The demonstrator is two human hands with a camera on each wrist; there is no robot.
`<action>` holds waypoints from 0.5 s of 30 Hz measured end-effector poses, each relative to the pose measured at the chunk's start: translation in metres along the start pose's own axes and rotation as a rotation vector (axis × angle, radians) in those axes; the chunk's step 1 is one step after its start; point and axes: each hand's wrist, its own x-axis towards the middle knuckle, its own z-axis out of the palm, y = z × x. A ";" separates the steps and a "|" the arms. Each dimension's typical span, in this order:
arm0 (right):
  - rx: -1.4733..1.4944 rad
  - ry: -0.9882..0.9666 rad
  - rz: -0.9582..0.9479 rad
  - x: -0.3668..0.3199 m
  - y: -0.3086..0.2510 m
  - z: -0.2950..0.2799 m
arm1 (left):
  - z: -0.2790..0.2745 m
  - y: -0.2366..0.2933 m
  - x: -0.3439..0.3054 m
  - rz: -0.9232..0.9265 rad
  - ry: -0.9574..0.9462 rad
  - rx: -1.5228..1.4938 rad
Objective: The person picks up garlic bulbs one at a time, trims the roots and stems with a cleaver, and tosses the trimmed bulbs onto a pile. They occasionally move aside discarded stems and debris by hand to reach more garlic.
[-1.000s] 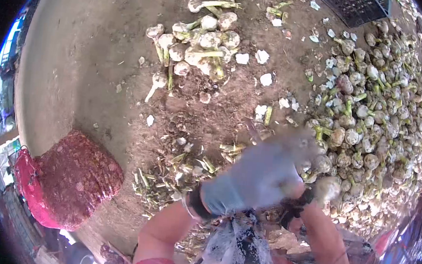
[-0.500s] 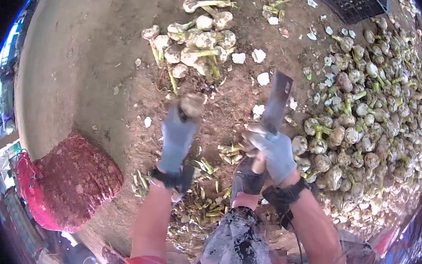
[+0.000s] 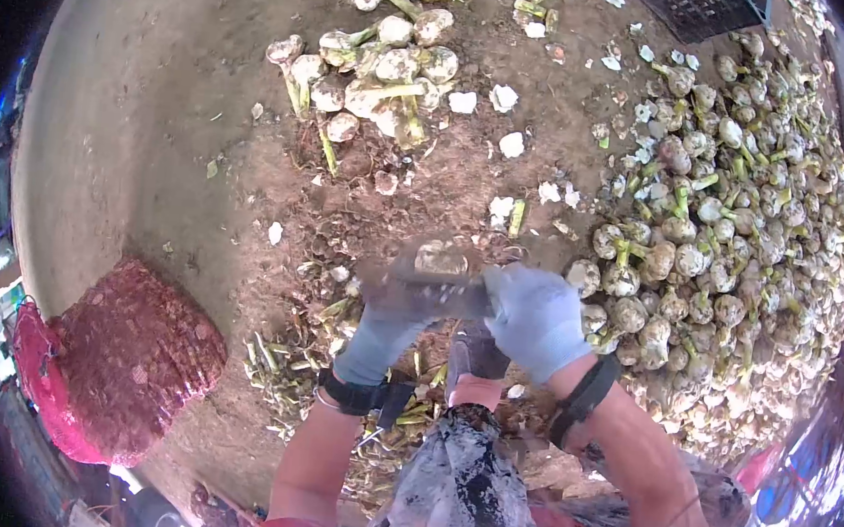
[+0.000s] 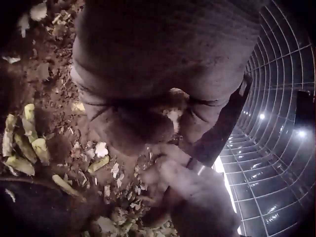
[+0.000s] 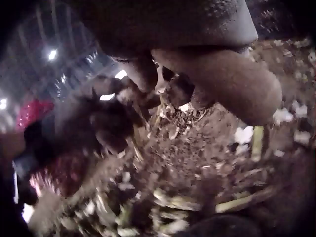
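Earth floor [image 3: 156, 90]: brown and bare along the left, littered with trimmings through the middle.
Garlic pile [image 3: 742, 281]: a broad bank of whole bulbs over the right side, many with green stem stubs.
Red mesh sack [image 3: 137, 364]: on the floor at the near left, well apart from the hands.
Black plastic crate [image 3: 700, 12]: at the far right, just beyond the pile, partly cut off by the edge of the view.
Small garlic heap [image 3: 394, 70]: far, slightly left of the middle, its bulbs lying with long pale-green stems.
Cut stems [image 3: 272, 366]: short lengths strewn over the near floor, around the left forearm.
Right hand [image 3: 538, 319]: in a pale grey-blue glove, its grip closed around the near-hidden handle of the knife.
Left hand [image 3: 386, 336]: in a matching glove, its grip closed on one bulb; the blade covers part of the fingers.
Knife [image 3: 424, 296]: broad-bladed, motion-blurred, pointing left from the right hand, across in front of the left.
Garlic bulb [image 3: 441, 257]: at the left hand's fingers, just beyond the blade; whether they touch cannot be told.
White skin scraps [image 3: 511, 145]: scattered between the small heap and the pile.
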 end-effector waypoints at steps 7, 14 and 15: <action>-0.194 0.021 -0.172 -0.008 -0.006 -0.007 | -0.020 -0.020 -0.011 0.568 0.125 0.770; -0.123 0.106 -0.067 -0.011 0.013 0.020 | -0.024 -0.037 -0.017 0.096 0.027 0.043; -0.079 0.112 0.040 -0.008 0.017 0.017 | -0.020 -0.022 -0.017 0.054 -0.057 0.025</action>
